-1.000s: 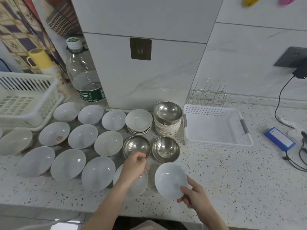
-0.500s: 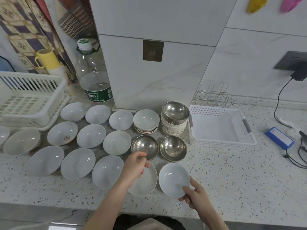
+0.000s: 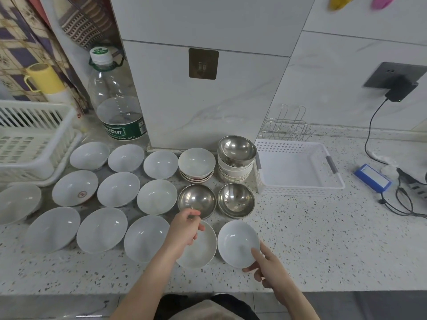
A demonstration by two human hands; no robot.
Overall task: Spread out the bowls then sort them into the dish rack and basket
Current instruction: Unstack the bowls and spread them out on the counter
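1. Where the speckled surface (image 3: 323, 245) meets its near edge, two bare hands reach in; the right hand (image 3: 269, 266) has its grip clamped on the near rim of a white bowl (image 3: 238, 243), thumb inside.
2. The left hand (image 3: 184, 229) has its grip loosely curled over a second white bowl (image 3: 201, 250) just beside the first; whether it pinches the rim, I cannot tell.
3. Beyond sit two steel bowls (image 3: 235, 199); white bowls spread in rows to the left.
4. Farther back stand two bowl stacks (image 3: 235, 162); an empty white basket (image 3: 298, 185) lies right, a dish rack (image 3: 34, 139) far left.
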